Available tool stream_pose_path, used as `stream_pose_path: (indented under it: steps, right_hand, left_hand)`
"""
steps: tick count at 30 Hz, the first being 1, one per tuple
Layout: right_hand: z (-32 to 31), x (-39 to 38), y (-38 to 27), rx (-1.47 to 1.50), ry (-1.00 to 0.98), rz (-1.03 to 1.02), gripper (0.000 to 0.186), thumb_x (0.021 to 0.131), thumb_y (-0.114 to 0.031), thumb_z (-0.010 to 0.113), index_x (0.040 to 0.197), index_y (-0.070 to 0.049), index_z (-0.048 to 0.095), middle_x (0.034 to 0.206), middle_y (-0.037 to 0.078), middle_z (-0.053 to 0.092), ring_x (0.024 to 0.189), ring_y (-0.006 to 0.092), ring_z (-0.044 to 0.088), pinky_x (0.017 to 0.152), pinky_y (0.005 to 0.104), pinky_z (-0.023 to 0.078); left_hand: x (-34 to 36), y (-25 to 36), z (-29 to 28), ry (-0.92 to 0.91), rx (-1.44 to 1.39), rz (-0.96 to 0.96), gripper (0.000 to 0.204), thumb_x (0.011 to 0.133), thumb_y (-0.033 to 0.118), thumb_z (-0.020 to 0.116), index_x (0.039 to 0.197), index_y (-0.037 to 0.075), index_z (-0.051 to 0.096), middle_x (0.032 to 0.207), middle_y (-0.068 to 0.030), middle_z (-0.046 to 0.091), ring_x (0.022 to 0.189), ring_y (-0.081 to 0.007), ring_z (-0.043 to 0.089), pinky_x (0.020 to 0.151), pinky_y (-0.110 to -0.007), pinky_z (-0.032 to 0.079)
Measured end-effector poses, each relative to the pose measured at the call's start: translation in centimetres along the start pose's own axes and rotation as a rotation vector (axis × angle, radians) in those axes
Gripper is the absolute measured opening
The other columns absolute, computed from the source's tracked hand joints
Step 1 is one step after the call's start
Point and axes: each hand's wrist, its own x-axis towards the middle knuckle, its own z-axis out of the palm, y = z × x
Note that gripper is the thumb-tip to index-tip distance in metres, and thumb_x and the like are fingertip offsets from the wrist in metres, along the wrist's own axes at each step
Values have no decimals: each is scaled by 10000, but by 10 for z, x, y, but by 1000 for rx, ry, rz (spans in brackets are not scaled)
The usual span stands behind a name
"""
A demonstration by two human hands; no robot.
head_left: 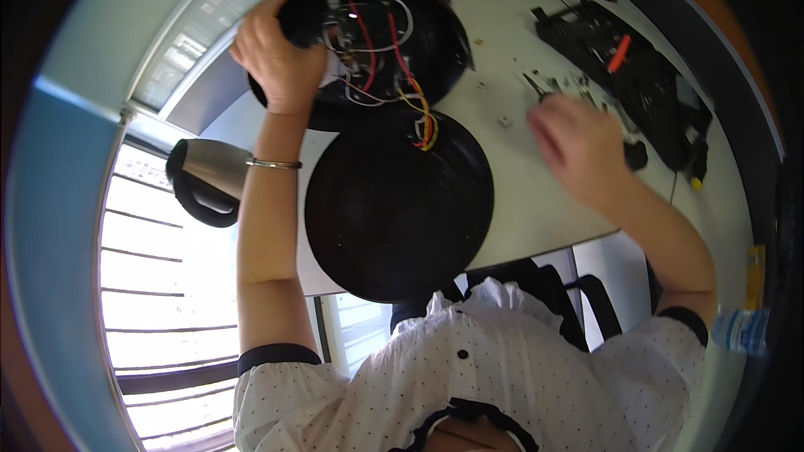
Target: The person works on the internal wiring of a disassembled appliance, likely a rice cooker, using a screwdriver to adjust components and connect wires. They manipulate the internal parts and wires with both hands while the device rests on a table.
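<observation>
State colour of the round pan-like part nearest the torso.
Pan-like part: black, best seen in the head view.

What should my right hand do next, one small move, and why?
Perhaps the right hand should lift the slim pointed tool: it is right by that hand, though whether gripped is unclear, and the left hand rests on the opened appliance, whose wires are exposed.

We get the right hand (579, 149) only as a blur, and cannot tell whether it holds the thin tool (542, 94) at its fingers. The bits (505, 122) around that hand are too small for us to name. Beyond the left hand (280, 57), the top edge cuts off the shell (441, 50). Below that hand, its forearm hides part of the kettle (209, 174) from us.
</observation>
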Motion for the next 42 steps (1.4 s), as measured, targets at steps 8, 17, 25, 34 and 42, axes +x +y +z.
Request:
stream_pose_path:
  steps: [8,17,25,34,42]
  right_hand:
    - [-47,16,70,31,-254,525,125,813,-153,660,895,-82,722,834,48,695,752,232,657,692,332,507]
    - [-32,8,99,-299,-592,621,167,792,-98,672,947,-65,724,916,118,698,860,274,673,766,367,532]
    - [0,11,98,-278,-701,775,220,789,-219,673,971,-101,712,958,124,694,905,315,671,786,418,538]
    - [7,2,102,-409,-692,585,166,761,-181,646,880,-77,698,864,143,678,854,324,661,727,418,532]
    - [-14,36,44,-187,-211,330,117,845,-159,650,889,-55,683,806,122,675,716,306,651,648,370,514]
  left_hand:
    - [-2,1,3,-25,-13,-61,651,577,273,845,1159,165,573,1085,-6,588,1072,-235,547,980,-408,320]
    - [-1,7,2,18,-42,-74,681,564,247,862,1180,172,582,1074,-18,609,1081,-247,549,991,-394,321]
    - [-2,3,0,-23,-34,-84,632,592,243,836,1164,173,577,1107,-5,601,1070,-253,549,958,-404,329]
    - [1,6,4,39,-76,-43,654,551,184,835,1155,174,583,1102,-14,625,1052,-259,570,911,-394,367]
    - [1,6,3,127,-116,-36,559,571,145,757,1107,165,597,1074,8,608,1007,-211,572,901,-376,371]
